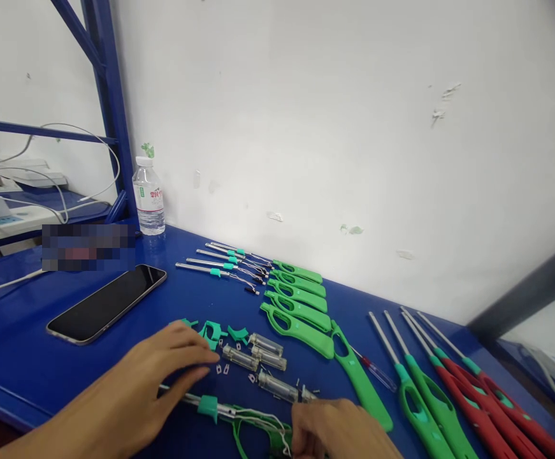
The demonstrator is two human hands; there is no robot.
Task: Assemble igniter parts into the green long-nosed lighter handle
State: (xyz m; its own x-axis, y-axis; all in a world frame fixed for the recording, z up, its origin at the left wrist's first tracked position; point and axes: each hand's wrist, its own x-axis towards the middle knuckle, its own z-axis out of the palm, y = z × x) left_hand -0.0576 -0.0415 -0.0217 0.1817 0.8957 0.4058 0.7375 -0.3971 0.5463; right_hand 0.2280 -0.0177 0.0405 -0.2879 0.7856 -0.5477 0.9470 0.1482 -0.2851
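Observation:
My left hand (174, 366) hovers over the near part of the table, thumb and fingers apart with nothing visible between them. Beside its fingertips lie teal plastic triggers (211, 334), clear fuel tanks (240, 357) and tiny metal clips (226, 369). Under that hand runs a metal lighter tube with a teal collar (208, 408) and white wires (262, 417). The wires lead over a green handle shell (243, 437), partly out of frame. My right hand (339, 430) is closed at the shell's right side, fingers curled down; what they pinch is hidden.
Several green handle shells (301, 328) lie in a row, with metal tubes (203, 270) behind them. Assembled green lighters (425, 408) and red lighters (478, 398) lie right, near a screwdriver (377, 373). A phone (109, 303) and water bottle (150, 201) are left, before a white wall.

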